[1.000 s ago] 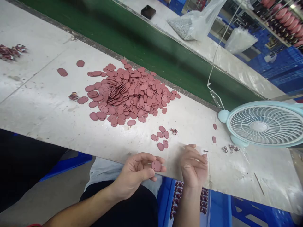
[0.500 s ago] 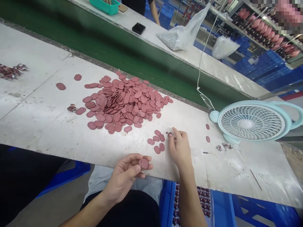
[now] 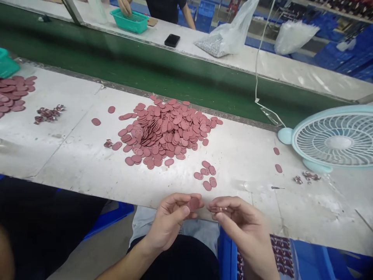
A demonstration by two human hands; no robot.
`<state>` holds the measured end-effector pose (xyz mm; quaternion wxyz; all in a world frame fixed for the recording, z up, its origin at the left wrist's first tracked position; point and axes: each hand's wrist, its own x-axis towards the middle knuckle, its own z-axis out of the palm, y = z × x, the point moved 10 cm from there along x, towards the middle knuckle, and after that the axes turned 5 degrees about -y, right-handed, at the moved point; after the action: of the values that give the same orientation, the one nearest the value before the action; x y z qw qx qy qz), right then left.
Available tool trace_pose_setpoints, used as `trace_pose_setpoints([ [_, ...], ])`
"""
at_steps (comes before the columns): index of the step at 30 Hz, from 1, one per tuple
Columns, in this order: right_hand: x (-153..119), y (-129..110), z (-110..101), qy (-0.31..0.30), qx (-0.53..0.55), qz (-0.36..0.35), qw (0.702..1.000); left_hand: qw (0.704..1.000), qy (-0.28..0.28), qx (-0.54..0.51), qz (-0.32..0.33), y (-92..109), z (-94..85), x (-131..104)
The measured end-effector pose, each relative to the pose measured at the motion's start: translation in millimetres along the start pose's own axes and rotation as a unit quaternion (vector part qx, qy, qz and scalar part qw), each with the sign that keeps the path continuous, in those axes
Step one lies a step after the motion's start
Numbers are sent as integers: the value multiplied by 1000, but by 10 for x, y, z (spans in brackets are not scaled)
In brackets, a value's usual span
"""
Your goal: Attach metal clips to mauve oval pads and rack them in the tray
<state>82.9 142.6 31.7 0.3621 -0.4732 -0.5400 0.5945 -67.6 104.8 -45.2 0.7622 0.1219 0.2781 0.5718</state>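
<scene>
My left hand (image 3: 171, 221) is closed on a flat reddish-brown oval piece (image 3: 193, 203), gripped between thumb and fingers above the table's front edge. Just to its right, my right hand (image 3: 243, 223) pinches a small shiny reddish piece (image 3: 218, 209); its exact kind is too small to make out. The two hands are close, with a slight gap between them. Beyond them lies a little group of loose oval pieces (image 3: 207, 186). A large heap of the same oval pieces (image 3: 166, 132) covers the middle of the white table (image 3: 87, 167).
A light-blue fan (image 3: 338, 142) lies at the right, near small shiny pieces (image 3: 311, 176). Blue crates (image 3: 313, 252) stand below the table edge. Past the green belt (image 3: 116, 74), a co-worker's hand (image 3: 124, 7) reaches into a teal basket (image 3: 131, 24).
My right hand has come back from the table toward my left hand, bringing the small shiny piece. My left hand still holds the oval piece. The view has shifted left.
</scene>
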Motion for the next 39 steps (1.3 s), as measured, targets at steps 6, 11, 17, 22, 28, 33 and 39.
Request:
trace_pose_setpoints([
  [6,-98,174,162,21,101,48,993,999,-9,51,3,-22,64,22],
  [11,-116,258,153,29,98,64,993,996,-8,91,3,-48,71,23],
  [17,-121,260,159,4,86,71,994,992,-7,129,0,-59,77,-2],
  [22,-116,179,131,0,40,51,998,989,2,148,1,-76,70,-6],
  [28,-116,139,97,-22,3,63,998,987,3,163,-5,-122,64,-14],
  [33,-127,57,58,-40,-33,58,997,984,-11,178,-21,-125,104,-6],
  [39,-107,119,61,-40,-12,71,997,982,-13,188,-23,-106,137,10],
])
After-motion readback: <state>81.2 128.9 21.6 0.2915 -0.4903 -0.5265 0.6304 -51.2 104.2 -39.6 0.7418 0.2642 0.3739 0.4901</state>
